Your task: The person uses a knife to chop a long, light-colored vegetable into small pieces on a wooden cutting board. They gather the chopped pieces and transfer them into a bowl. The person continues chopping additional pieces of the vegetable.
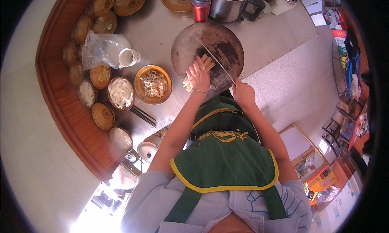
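Note:
Under my left hand [199, 76], a bundle of pale, thin sticks of food [208, 62] lies on a round, stained chopping board [185, 43]. My fingers press the bundle down, and its ends show on both sides of the hand. My right hand [244, 94] grips the handle of a kitchen knife [219, 64]. The blade is seen nearly edge-on and slants across the board, just right of the bundle's upper end. Left of the board, a brown bowl [139, 94] contains chopped pale pieces [154, 83].
A bowl of white strips [120, 93] and black chopsticks [144, 116] lie farther left. Several brown bowls [103, 116] line the wooden ledge [60, 111]. A white cup [129, 57] lies by a plastic bag [100, 47]. Behind the board stand a red canister [200, 9] and a steel pot [226, 8].

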The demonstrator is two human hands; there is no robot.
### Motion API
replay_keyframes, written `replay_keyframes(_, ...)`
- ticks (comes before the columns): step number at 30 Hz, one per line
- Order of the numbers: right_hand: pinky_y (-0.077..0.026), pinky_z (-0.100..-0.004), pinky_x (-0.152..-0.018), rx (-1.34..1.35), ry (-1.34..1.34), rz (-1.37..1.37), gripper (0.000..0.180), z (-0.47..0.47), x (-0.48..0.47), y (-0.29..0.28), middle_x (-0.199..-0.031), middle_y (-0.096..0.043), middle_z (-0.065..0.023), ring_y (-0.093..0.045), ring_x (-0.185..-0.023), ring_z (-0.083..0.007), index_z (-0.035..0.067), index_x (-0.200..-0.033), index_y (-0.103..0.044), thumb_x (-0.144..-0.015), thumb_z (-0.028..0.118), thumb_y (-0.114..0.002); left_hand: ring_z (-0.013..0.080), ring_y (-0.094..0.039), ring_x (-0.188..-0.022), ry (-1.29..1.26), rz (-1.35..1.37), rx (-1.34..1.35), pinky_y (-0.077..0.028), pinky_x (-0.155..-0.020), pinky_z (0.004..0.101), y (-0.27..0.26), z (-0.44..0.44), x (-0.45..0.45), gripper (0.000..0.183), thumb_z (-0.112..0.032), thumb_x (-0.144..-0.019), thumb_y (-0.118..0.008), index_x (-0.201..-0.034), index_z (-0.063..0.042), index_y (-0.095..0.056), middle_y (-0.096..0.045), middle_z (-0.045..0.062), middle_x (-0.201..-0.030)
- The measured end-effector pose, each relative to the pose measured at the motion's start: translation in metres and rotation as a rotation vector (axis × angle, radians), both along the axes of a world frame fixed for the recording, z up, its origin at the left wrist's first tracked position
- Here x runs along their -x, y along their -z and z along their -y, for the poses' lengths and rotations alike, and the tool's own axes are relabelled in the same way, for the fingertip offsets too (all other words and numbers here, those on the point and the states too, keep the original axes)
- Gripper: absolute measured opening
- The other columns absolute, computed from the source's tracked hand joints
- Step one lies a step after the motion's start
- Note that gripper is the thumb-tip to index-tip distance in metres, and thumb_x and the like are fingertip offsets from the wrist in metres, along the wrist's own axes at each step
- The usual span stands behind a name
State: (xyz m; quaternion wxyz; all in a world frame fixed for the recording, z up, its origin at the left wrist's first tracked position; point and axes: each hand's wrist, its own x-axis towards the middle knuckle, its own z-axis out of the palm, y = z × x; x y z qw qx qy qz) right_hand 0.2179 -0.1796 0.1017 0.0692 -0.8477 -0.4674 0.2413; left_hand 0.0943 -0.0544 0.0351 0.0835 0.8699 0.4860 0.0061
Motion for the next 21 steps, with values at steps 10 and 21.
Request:
replay_keyframes(10,-0.048,-0.0489,-0.056,0.007,0.040,-0.018,0.017,-0.005,0.002,-0.014,-0.064,-0.060,-0.0193,-0.060,-0.061,-0.0378,0.007,-0.097,-0.054,-0.085,0.020,-0.052,0.0311,-0.040,-0.113,0.017,-0.105,0.025,-0.031,-0.096,0.0447,0.000,-0.001,-0.002,0.081,-0.037,-0.077,-0.065,-0.136,0.005,-0.027,-0.039,0.015,-0.126)
replay_keyframes(21,-0.048,-0.0486,-0.056,0.055,-0.025,-0.034,0.012,-0.016,0.015,-0.029,-0.065,-0.061,-0.0205,-0.061,-0.061,-0.0385,0.004,-0.088,-0.050,-0.085,0.015,-0.047,0.0281,-0.041,-0.111,0.023,-0.188,0.010,-0.032,-0.092,0.0436,-0.003,-0.001,-0.005,0.078,-0.038,-0.078,-0.062,-0.135,0.004,-0.030,-0.042,0.012,-0.122)
